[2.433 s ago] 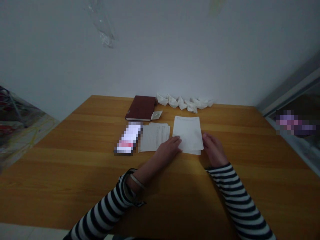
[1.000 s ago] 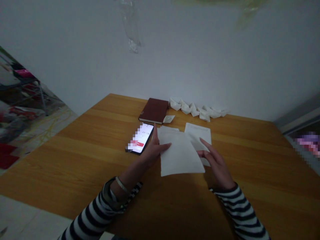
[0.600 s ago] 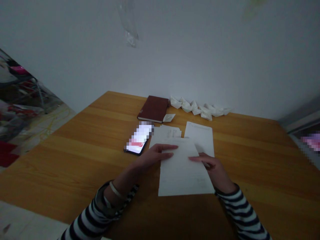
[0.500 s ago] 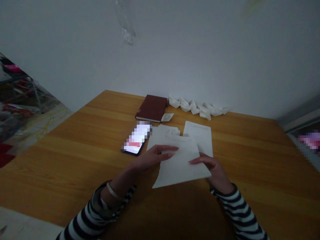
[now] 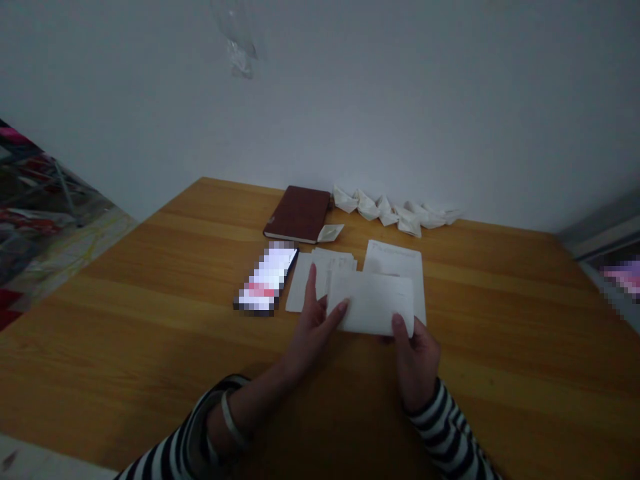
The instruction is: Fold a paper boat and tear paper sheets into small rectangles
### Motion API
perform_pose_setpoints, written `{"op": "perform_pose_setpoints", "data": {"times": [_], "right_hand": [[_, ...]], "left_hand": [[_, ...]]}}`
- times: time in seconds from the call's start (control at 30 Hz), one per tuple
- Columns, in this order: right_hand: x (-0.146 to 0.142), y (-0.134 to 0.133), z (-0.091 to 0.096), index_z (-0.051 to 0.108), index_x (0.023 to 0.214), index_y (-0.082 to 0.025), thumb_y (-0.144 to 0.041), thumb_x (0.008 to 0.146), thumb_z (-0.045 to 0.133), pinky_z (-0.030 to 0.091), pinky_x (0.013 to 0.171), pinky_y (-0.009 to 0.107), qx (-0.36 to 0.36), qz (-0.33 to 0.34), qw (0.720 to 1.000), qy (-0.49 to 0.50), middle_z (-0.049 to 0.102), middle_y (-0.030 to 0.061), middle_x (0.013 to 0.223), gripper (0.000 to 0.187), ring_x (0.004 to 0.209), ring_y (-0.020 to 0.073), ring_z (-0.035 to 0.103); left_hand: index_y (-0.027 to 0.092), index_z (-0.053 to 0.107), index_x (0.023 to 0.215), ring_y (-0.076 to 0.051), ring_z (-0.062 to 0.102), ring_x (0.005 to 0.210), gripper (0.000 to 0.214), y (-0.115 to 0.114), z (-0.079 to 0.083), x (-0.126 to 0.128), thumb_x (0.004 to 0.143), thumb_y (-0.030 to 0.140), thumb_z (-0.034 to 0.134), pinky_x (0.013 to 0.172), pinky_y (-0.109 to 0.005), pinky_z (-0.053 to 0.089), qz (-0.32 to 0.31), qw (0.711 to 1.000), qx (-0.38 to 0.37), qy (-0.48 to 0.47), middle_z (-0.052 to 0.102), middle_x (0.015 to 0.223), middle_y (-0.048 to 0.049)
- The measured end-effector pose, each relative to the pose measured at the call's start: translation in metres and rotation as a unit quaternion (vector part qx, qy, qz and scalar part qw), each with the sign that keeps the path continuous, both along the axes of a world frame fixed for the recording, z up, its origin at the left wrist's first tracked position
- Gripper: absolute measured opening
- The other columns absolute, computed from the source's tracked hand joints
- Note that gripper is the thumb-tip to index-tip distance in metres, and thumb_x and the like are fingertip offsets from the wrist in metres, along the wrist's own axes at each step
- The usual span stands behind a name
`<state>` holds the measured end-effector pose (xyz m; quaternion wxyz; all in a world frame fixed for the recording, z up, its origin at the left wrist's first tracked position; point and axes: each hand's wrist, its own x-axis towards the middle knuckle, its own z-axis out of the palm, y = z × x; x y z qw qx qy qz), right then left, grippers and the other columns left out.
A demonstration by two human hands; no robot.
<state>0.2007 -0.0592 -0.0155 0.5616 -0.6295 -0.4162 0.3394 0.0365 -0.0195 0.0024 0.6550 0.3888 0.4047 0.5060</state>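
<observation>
A folded sheet of white paper (image 5: 373, 303) is held between my operator's two bare hands at the near side of a wooden table (image 5: 150, 300). The right hand (image 5: 415, 363) takes the sheet's lower right corner in a narrow pinch, thumb on top, and appears to bear most of the hold. The left hand (image 5: 313, 340) stands wide, its thumb (image 5: 340, 308) pressed to the sheet's left edge as a steadying stop and its index finger (image 5: 313, 270) raised clear. From here I cannot tell whether any left fingers reach beneath the paper.

The folded sheet overlaps two papers behind it: a stack of printed sheets (image 5: 305, 287) to its left and a single sheet (image 5: 395, 257) to its right. Left of the folded sheet lies a smartphone (image 5: 265, 280), its screen lit and pixelated. Farther behind it, a dark red hardcover notebook (image 5: 297, 213) has a small paper boat (image 5: 331, 233) at its corner. A row of white paper boats (image 5: 395, 213) is lined along the far edge, seemingly kept clear of the hands' reach.
</observation>
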Motion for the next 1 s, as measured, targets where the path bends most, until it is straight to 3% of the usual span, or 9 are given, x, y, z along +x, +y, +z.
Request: {"op": "perform_pose_setpoints", "data": {"times": [0.13,0.23,0.4,0.73,1.0], "right_hand": [[-0.002,0.0,-0.001,0.063,0.069,-0.017,-0.051,0.082,0.064,0.045,0.052,0.025,0.01,0.023,1.0,0.002,0.061,0.0012,0.064,0.037,0.06,0.0163,0.054],[0.001,0.0,-0.003,0.064,0.07,-0.016,-0.048,0.082,0.064,0.045,0.053,0.025,0.018,0.029,0.999,0.006,0.062,0.0013,0.066,0.034,0.061,0.0158,0.054],[0.001,-0.007,-0.006,0.061,0.063,-0.016,-0.045,0.086,0.061,0.04,0.049,0.023,0.055,-0.013,0.998,-0.04,0.054,-0.0013,0.057,0.037,0.054,0.013,0.049],[0.002,-0.011,-0.008,0.058,0.059,-0.017,-0.041,0.09,0.058,0.041,0.047,0.023,0.069,-0.013,0.996,-0.063,0.055,-0.0015,0.052,0.039,0.049,0.0121,0.051],[0.0,-0.012,-0.007,0.058,0.058,-0.017,-0.041,0.091,0.058,0.042,0.047,0.023,0.061,-0.022,0.997,-0.048,0.057,-0.0013,0.051,0.04,0.048,0.0124,0.053]], "left_hand": [[0.023,0.035,0.145,-0.028,0.052,0.127,0.068,-0.001,0.0,-0.003,0.087,0.037,0.066,0.104,-0.038,0.043,0.001,0.999,-0.033,0.016,0.053,0.142,-0.0121],[0.021,0.039,0.14,-0.027,0.058,0.118,0.061,-0.002,0.001,-0.004,0.087,0.038,0.065,0.1,-0.039,0.045,-0.02,0.998,-0.049,-0.018,0.06,0.132,-0.0125],[0.018,0.057,0.121,-0.027,0.061,0.11,0.042,-0.013,0.004,0.004,0.088,0.044,0.062,0.098,-0.039,0.045,0.003,0.998,-0.056,0.004,0.067,0.119,-0.0114],[0.018,0.065,0.111,-0.023,0.057,0.098,0.04,-0.017,0.002,0.004,0.09,0.051,0.055,0.085,-0.031,0.045,0.037,0.995,-0.048,0.079,0.068,0.103,-0.0077],[0.018,0.069,0.092,-0.018,0.054,0.081,0.037,-0.02,-0.001,0.003,0.089,0.052,0.055,0.075,-0.027,0.042,0.053,0.992,-0.058,0.097,0.065,0.086,-0.0038]]}}
